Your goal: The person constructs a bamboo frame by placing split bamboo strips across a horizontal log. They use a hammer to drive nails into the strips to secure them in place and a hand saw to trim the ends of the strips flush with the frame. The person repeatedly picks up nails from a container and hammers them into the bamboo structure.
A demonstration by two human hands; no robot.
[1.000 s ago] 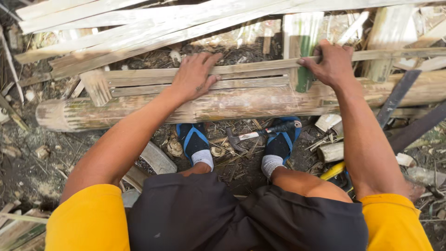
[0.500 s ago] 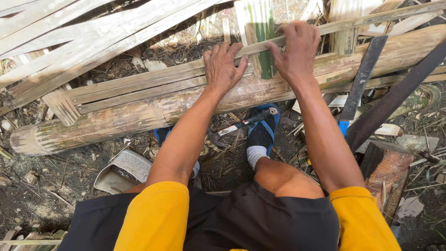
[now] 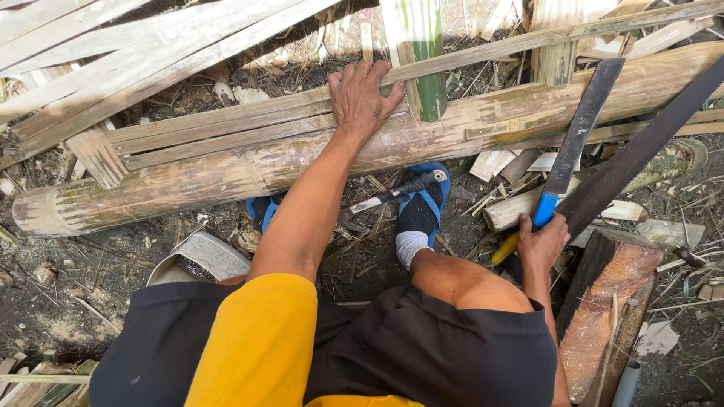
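Bamboo is what both hands are busy with. A thick, pale bamboo pole [image 3: 302,162] lies across the ground in front of the seated person, its long axis running from low on the left to high on the right, with several flat split strips [image 3: 226,128] resting along its top. The left hand [image 3: 363,96] is pressed down on those strips, fingers [image 3: 354,75] spread wide and flat, holding nothing, just pinning the strips against the pole. A short green-and-cream bamboo slat [image 3: 422,60] stands almost upright just beside that hand, touching the pole.

Off to the right and lower down, well apart from the left hand, the right hand [image 3: 544,243] is wrapped tight around the blue handle of a long knife [image 3: 577,136]. Its dark blade points up and away, the tip lying over the pole, so the pole sits ahead of and above the right hand. The left hand is the one nearer to the pole.

Between the person's feet, in blue sandals [image 3: 426,200], a hammer [image 3: 396,192] lies on the dirt among chips and offcuts. A reddish block of wood [image 3: 603,316] sits at the right.
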